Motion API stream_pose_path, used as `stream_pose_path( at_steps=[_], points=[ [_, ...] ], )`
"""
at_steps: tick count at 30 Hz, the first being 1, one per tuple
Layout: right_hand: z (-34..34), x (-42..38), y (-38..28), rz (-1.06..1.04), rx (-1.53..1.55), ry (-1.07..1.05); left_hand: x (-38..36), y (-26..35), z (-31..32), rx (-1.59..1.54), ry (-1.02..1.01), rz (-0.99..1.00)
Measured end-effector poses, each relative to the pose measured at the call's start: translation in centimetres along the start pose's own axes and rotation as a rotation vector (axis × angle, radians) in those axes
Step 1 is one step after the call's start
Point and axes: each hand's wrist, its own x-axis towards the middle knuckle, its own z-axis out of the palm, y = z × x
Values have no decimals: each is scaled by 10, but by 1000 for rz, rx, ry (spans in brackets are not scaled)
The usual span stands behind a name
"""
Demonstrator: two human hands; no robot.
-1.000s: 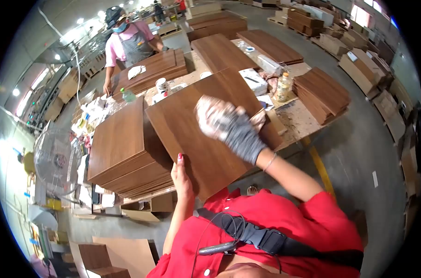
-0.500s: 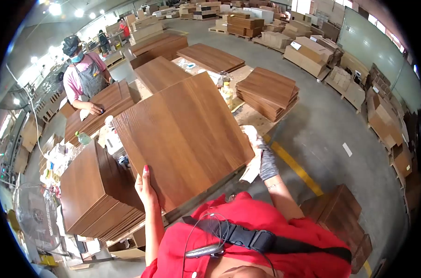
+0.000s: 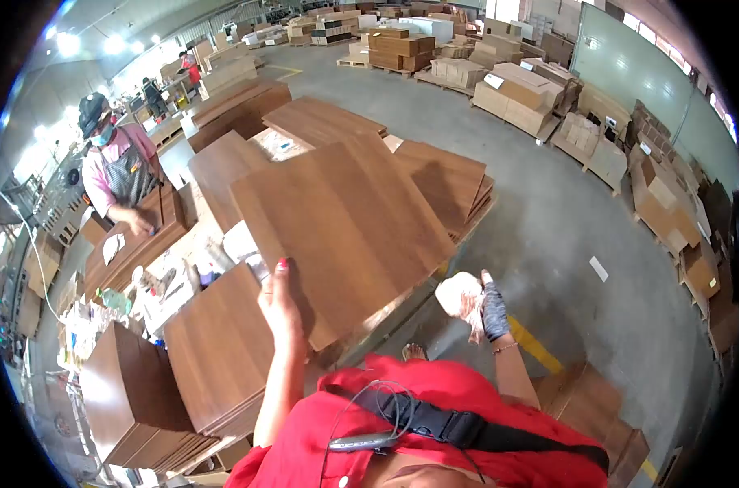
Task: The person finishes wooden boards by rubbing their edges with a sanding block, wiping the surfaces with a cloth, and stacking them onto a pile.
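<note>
A square brown wood-grain panel (image 3: 345, 232) is held up tilted in front of me. My left hand (image 3: 282, 313) grips its left edge near the lower corner, with the thumb on the face and the fingers behind. Apart from the panel, to its lower right, my right hand (image 3: 495, 313) wears a grey glove and closes on a crumpled white rag (image 3: 459, 294). Below the left part of the panel lies a stack of similar panels (image 3: 219, 346). Another stack (image 3: 443, 179) is partly hidden behind its right side.
A co-worker (image 3: 125, 167) in a striped apron has a hand on panels (image 3: 133, 240) across the worktable. A plastic bottle (image 3: 115, 301) and clutter lie at left. More panels (image 3: 581, 398) stand low at right. Loaded pallets (image 3: 516, 98) line the far floor.
My right hand has come away from the panel's right edge with the rag, moving right and down. My left hand still holds the panel. The whole view has shifted.
</note>
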Motion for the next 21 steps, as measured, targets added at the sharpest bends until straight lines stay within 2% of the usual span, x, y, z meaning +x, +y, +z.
stream_pose_path(
  at_steps=[1, 3, 4, 5, 6, 7, 9, 11, 12, 13, 14, 16, 18, 19, 21],
  points=[
    [25, 6, -12, -66, -143, 185, 7, -19, 29, -24, -9, -15],
    [56, 15, -37, -95, -121, 296, 18, -45, 82, -29, 25, -133],
    [45, 26, -58, -42, -103, 229, 24, -66, 108, -20, 80, -167],
    [31, 39, -81, 14, -87, 156, 43, -109, 107, 25, 12, -187],
    [10, 69, -91, -137, -146, 172, 40, -120, 129, 306, 28, -177],
    [-20, 93, -109, -61, 119, -188, 36, -139, 150, 336, 15, -62],
    [0, 98, -152, -160, -74, 48, 31, -170, 180, 211, -16, -184],
    [-26, 136, -189, -163, -205, 233, 31, -203, 201, 170, -48, -264],
    [-13, 144, -207, -283, -428, 329, 30, -218, 208, 188, -77, -293],
    [-5, 153, -227, -206, -410, 282, 30, -233, 216, 206, -107, -321],
    [-31, 182, -249, -138, -425, 183, 29, -249, 224, 215, -114, -301],
    [-35, 223, -274, -102, -513, 149, 31, -286, 235, 215, -100, -281],
    [-37, 259, -289, -1, -491, 16, 45, -318, 245, 172, 31, -240],
    [-27, 267, -292, 31, -482, 24, 53, -333, 242, 167, 28, -238],
    [-11, 281, -296, 119, -455, 63, 66, -353, 234, 377, -10, -76]
  ],
)
